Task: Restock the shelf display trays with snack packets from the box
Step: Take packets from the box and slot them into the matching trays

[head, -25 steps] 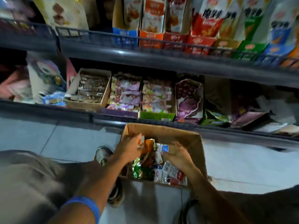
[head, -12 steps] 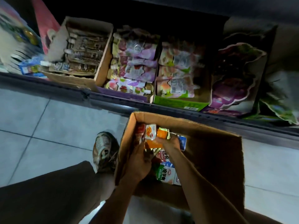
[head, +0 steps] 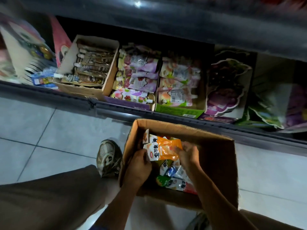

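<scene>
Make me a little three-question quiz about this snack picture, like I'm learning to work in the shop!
1. True or false: both hands hold the orange packets over the cardboard box.
2. Which tray on the shelf sits nearest the box? A) the green-fronted tray B) the plain brown tray
3. Fill the gap: the shoe stands on the floor to the ____ of the box in the picture.

Key: 1 true, the left hand and the right hand each grip an end. 2 A. 3 left.
</scene>
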The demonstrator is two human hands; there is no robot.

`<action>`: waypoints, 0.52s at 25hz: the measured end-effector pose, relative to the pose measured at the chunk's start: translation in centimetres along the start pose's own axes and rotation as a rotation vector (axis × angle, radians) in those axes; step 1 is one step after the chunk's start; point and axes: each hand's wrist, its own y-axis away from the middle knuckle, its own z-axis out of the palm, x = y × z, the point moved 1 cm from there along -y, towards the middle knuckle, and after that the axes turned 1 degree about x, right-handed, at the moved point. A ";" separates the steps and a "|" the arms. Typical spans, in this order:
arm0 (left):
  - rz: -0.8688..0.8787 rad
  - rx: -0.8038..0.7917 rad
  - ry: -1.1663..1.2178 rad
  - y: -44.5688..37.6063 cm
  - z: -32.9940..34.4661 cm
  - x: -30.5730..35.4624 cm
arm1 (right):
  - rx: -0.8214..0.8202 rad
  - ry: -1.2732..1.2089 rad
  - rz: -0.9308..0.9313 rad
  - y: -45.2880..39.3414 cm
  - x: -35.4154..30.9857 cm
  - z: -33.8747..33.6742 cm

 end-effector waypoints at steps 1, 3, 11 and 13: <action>0.020 0.010 -0.029 0.5 -0.4 0.9 | -0.013 0.081 -0.059 0.4 -0.5 -1.4; 0.051 0.055 -0.090 1.6 -1.1 3.2 | -0.024 0.275 -0.220 1.2 -1.9 -4.5; 0.439 -0.432 -0.180 4.3 -4.5 15.2 | -0.234 0.729 -0.759 7.3 -11.2 -15.2; 0.541 -0.460 -0.362 4.9 -4.6 16.9 | -0.194 0.712 -0.745 8.5 -12.1 -16.1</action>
